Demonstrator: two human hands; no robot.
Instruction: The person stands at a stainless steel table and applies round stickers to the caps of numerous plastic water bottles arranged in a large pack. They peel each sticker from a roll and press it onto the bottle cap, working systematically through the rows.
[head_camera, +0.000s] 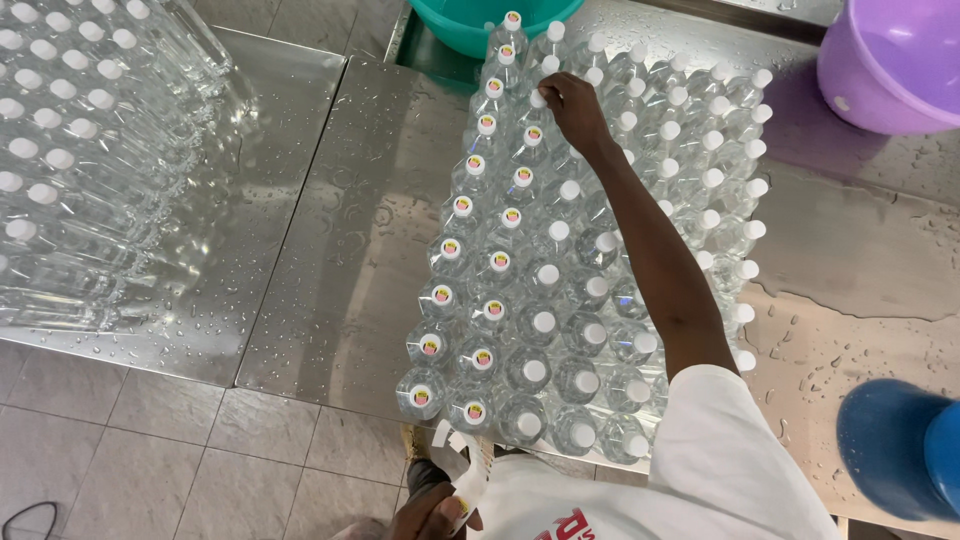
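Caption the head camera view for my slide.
Right hand touches a bottle cap among clear bottles on a wet steel table.

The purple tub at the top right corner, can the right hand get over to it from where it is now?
Probably yes: the right hand is on a bottle cap, and only low bottle tops lie between it and the purple tub.

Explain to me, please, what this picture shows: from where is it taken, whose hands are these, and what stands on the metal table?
The picture comes from a camera worn on a person's head, looking down. There is no machine, only two bare hands. The right hand reaches far out and touches the cap of one bottle in a block of clear plastic bottles standing on a wet steel table. Some caps already carry a small round sticker; the others are plain white. The left hand, close to the body, holds a strip of white backing paper. More bottles stand at the left. A teal basin and a purple basin sit at the far edge.
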